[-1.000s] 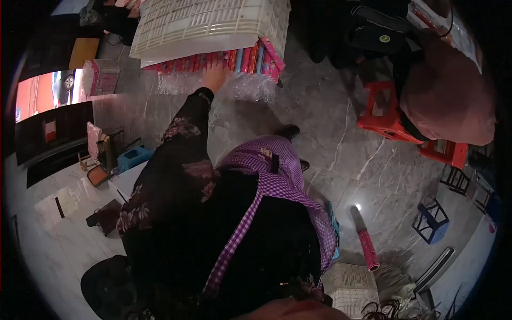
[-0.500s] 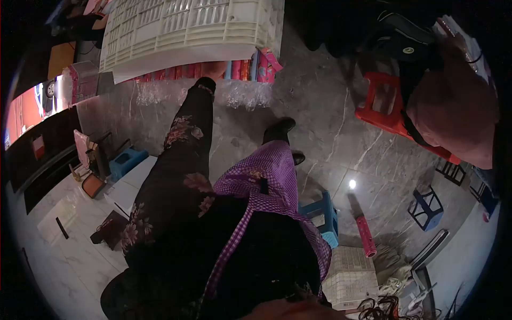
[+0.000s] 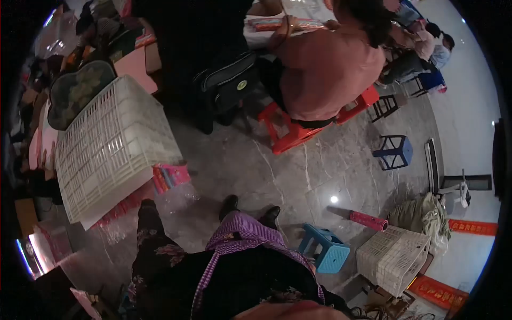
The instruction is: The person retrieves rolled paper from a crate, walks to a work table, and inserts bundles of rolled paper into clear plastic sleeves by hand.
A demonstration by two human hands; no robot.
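My left hand (image 3: pixel 143 194) reaches up from a dark floral sleeve (image 3: pixel 156 241) to the lower side of a white plastic crate (image 3: pixel 120 130). Its fingers are hidden among pink and red packets (image 3: pixel 128 205) under the crate's edge, so their grip does not show. Bright pink packets (image 3: pixel 170 177) with clear plastic wrap stick out at the crate's corner. A white sheet (image 3: pixel 114 198) lies along that side. My right hand is out of view. A purple checked apron (image 3: pixel 242 230) hangs over my front.
A blue stool (image 3: pixel 325 248) stands to my right, near a pink tube (image 3: pixel 369 220) and another crate (image 3: pixel 392 258). Ahead, a person in a pink top (image 3: pixel 330 77) sits on a red stool (image 3: pixel 288 133). A black bag (image 3: pixel 229 82) hangs beside them. A dark blue stool (image 3: pixel 394 152) stands farther right.
My view has swung to the right, so the crate and my left arm now appear farther left. The seated person and more of the room have come into view. My left hand stays at the crate.
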